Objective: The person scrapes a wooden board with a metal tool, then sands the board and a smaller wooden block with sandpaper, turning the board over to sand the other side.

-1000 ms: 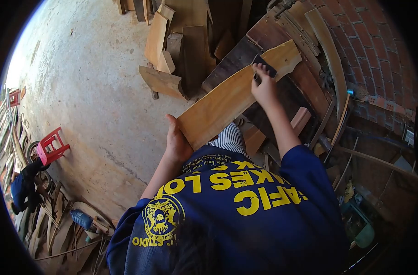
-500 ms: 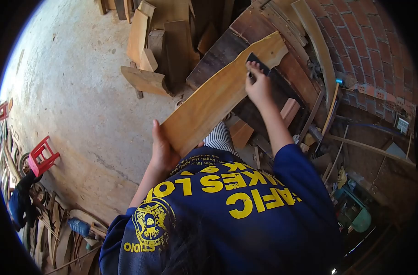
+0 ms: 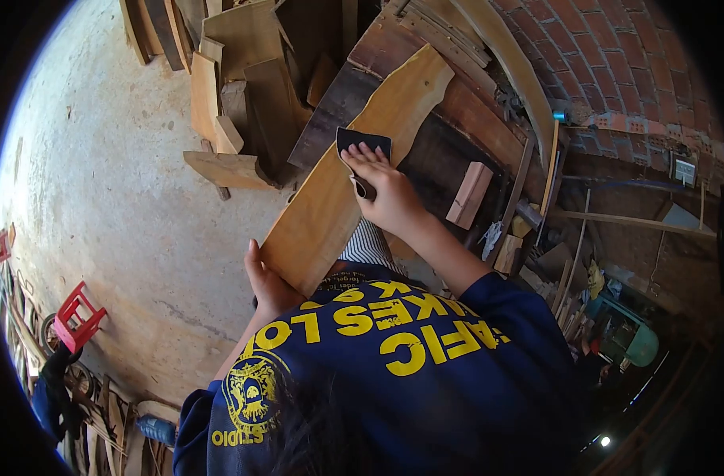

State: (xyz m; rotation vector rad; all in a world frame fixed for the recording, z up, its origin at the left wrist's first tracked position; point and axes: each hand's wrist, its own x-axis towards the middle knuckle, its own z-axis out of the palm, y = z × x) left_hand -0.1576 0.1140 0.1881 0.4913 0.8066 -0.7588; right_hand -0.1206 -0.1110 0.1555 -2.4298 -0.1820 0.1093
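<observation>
A long, pale wooden board (image 3: 318, 210) with a wavy edge slants away from my body, its far end over a dark wooden surface (image 3: 425, 151). My left hand (image 3: 271, 284) grips the near end, thumb along the side and the other fingers hidden beneath. Pressed flat on the board's upper face, about midway along, is a dark sheet of sandpaper (image 3: 365, 143) under my right hand (image 3: 386, 186). Part of the sheet curls back around by the thumb.
Wooden offcuts (image 3: 255, 103) stand and lean beyond the board. A reddish wood block (image 3: 469, 194) lies on the dark surface to the right. A brick wall (image 3: 608, 71) rises at far right. A red plastic stool (image 3: 78, 317) and a blue bottle (image 3: 156, 428) are at left.
My right hand has slid the sandpaper along the board from near the far end toward me. My left hand keeps its grip on the near end. The view has shifted slightly.
</observation>
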